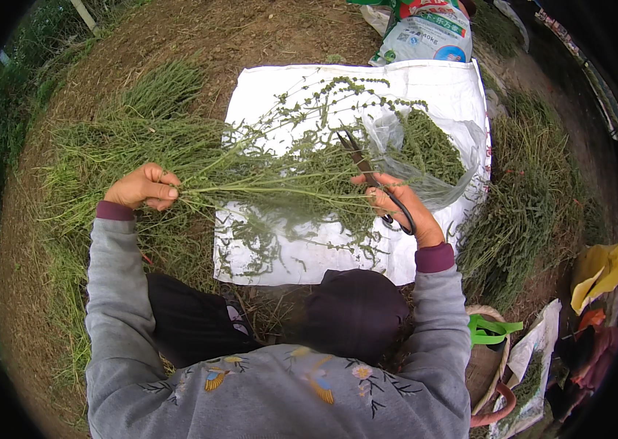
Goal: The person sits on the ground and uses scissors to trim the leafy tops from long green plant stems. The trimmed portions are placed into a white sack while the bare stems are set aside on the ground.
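My left hand (144, 187) grips the stem ends of a bunch of green herb stalks (265, 184), which stretch to the right over a white woven sheet (309, 269). In my right hand (399, 203) is a pair of dark metal scissors (361, 156). The scissors' blades point up and away from me, slightly parted, and the black handle loops hang under the palm. Stalk tips reach the right-hand fingers; whether those fingers pinch them cannot be told. Beyond that hand, a clear plastic bag (440, 186) holds cut green seed spikes (429, 145). Loose cut pieces (254, 249) lie scattered on the sheet.
Uncut herb stalks (95, 159) are heaped on the soil at left, with another heap (517, 214) at right. A printed sack (429, 33) stands behind the sheet. Near my right elbow are a basket (484, 373) with a green strap (493, 332) and a yellow object (597, 274).
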Demonstrator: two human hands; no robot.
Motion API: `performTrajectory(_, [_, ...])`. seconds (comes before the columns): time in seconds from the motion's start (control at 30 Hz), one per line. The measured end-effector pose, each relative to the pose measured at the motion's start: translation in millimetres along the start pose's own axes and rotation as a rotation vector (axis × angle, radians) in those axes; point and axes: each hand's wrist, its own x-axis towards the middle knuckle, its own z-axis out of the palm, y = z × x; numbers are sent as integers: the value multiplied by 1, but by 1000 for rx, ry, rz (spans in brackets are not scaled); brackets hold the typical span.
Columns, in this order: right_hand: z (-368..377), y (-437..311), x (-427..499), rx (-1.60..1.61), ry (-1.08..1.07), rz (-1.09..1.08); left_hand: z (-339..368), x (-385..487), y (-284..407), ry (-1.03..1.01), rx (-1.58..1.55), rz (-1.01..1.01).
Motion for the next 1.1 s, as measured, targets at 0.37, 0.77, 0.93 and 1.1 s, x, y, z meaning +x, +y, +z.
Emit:
performTrajectory(0.37, [4, 17, 19, -152, 85, -44, 3, 6, 1, -13, -43, 4])
performTrajectory(0.77, [27, 12, -23, 196, 39, -57, -14, -2, -15, 34, -151, 136])
performTrajectory(0.93, [33, 12, -18, 215, 61, -47, -6, -7, -10, 149, -168, 125])
performTrajectory(1.1, [38, 10, -8, 188, 23, -45, -10, -8, -11, 105, -152, 113])
